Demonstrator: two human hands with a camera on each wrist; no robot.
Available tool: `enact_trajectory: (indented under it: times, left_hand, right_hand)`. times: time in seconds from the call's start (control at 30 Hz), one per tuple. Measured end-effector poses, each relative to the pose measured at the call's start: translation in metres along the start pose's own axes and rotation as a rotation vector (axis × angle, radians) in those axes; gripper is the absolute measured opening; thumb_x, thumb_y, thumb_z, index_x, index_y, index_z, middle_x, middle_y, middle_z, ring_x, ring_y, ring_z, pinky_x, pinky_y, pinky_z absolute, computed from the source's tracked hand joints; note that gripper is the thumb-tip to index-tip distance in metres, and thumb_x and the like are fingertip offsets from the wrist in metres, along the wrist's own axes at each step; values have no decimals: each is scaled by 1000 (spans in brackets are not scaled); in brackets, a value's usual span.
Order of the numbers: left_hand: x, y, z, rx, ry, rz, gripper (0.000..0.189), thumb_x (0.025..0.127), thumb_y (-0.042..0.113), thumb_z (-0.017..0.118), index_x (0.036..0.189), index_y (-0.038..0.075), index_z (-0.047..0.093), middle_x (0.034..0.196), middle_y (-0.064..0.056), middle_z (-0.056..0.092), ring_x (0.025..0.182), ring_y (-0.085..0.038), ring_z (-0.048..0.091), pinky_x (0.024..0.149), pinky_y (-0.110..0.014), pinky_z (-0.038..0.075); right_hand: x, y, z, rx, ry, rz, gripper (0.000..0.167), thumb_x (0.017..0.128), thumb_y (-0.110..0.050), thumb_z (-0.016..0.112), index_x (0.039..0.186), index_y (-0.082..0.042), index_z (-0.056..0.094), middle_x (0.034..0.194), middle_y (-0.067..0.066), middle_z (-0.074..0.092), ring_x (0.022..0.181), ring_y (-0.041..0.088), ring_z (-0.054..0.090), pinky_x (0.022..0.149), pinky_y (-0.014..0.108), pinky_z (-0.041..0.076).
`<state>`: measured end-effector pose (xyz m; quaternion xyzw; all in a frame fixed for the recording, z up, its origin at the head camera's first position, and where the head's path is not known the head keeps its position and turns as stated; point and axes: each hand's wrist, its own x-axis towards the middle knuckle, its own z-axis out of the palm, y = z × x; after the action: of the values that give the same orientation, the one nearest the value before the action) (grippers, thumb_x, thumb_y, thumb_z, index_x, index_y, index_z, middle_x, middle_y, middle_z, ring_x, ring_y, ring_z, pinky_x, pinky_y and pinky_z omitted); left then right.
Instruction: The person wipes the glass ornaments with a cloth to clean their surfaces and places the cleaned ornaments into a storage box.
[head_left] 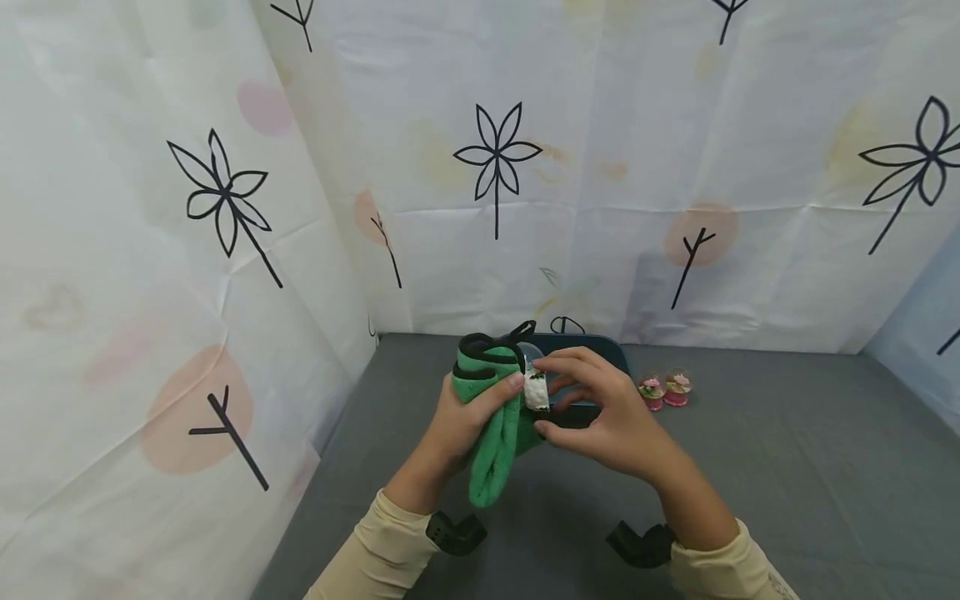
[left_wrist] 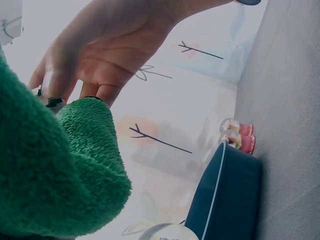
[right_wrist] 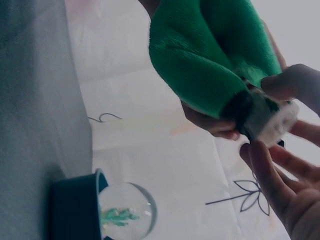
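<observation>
My left hand (head_left: 467, 418) grips a folded green towel (head_left: 495, 450) with black edging and a black hanging loop. At the towel's right side sits a small white ornament (head_left: 536, 392) with dark green bits, partly wrapped in the cloth. My right hand (head_left: 603, 408) pinches that ornament, its thumb and fingertips on opposite sides of it. In the right wrist view, a greyish clear part of the ornament (right_wrist: 267, 122) shows beside the black towel edge. The towel covers much of my left hand in its own wrist view.
Behind the hands stands a dark blue bin (head_left: 611, 350). A clear globe with green figures inside (right_wrist: 125, 212) shows at its rim. Two small clear-domed ornaments with pink bases (head_left: 663, 388) stand right of the bin on the grey tabletop (head_left: 787, 450). A patterned curtain (head_left: 600, 167) hangs behind.
</observation>
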<state>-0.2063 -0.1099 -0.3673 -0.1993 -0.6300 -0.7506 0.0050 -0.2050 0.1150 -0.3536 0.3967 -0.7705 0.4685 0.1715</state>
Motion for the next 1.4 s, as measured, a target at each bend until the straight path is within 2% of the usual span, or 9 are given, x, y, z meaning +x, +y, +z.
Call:
enact_trajectory:
  times: [0.27, 0.6, 0.7, 0.83, 0.93, 1.03, 1.17, 1.27, 1.4]
  left_hand:
    - [0, 0, -2, -10, 24, -11, 30, 104, 27, 71, 116, -1, 68, 96, -4, 72, 82, -15, 76, 77, -35, 67]
    - [0, -1, -1, 45, 18, 10, 26, 105, 31, 70, 106, 5, 68, 82, -2, 66, 70, -15, 72, 72, -37, 66]
    - [0, -1, -1, 57, 25, 18, 25, 104, 30, 72, 105, 6, 69, 81, -1, 65, 69, -14, 70, 71, -35, 65]
    - [-1, -2, 0, 88, 54, 23, 23, 103, 30, 74, 111, 8, 71, 88, -1, 68, 73, -14, 69, 72, -32, 64]
    - [-1, -3, 0, 117, 65, 48, 21, 103, 27, 74, 110, 8, 71, 85, -1, 68, 71, -14, 68, 71, -32, 63]
    - [-1, -3, 0, 130, 68, 81, 20, 103, 25, 73, 105, 6, 70, 78, -2, 65, 65, -14, 67, 67, -34, 63]
    - [0, -1, -1, 114, 103, 76, 22, 102, 28, 74, 105, 6, 70, 80, -2, 67, 68, -15, 70, 67, -33, 64]
    - [1, -1, -2, 96, 125, 47, 24, 102, 30, 75, 108, 7, 71, 88, -3, 70, 76, -16, 73, 69, -33, 64]
    - [2, -1, -2, 75, 109, 17, 26, 102, 31, 74, 108, 6, 71, 91, -4, 72, 79, -16, 74, 71, -33, 65]
  right_hand:
    - [-1, 4, -6, 33, -52, -71, 62, 83, 9, 86, 139, -7, 66, 131, 9, 69, 97, 17, 73, 79, 30, 66]
    - [-1, 8, 1, -98, 27, -91, 56, 82, 2, 88, 135, -1, 69, 107, 5, 77, 80, 10, 72, 72, 29, 63]
    - [-1, 7, 3, -67, 27, 9, 44, 89, -4, 84, 132, -5, 72, 103, 3, 78, 78, 7, 70, 69, 30, 62]
    - [0, 3, 6, 74, -3, 235, 29, 99, -13, 76, 128, -6, 73, 109, 7, 78, 83, 9, 72, 70, 29, 61]
    - [0, 3, 6, 124, -20, 300, 30, 101, -15, 74, 130, -8, 70, 114, 9, 77, 90, 13, 74, 75, 30, 63]
    - [0, 6, 4, 67, -7, 200, 47, 95, -10, 80, 140, -13, 65, 125, 7, 73, 102, 15, 74, 82, 33, 64]
    - [1, 8, 1, -37, 58, -42, 72, 79, 2, 91, 143, -12, 62, 138, 9, 66, 117, 18, 68, 91, 28, 62]
    - [2, 8, 2, -77, 80, -191, 69, 74, 7, 92, 136, -8, 66, 139, 14, 64, 127, 22, 63, 100, 21, 56]
    - [4, 7, 6, -115, 79, -271, 63, 76, 9, 90, 133, -6, 69, 136, 17, 66, 129, 26, 64, 108, 17, 51]
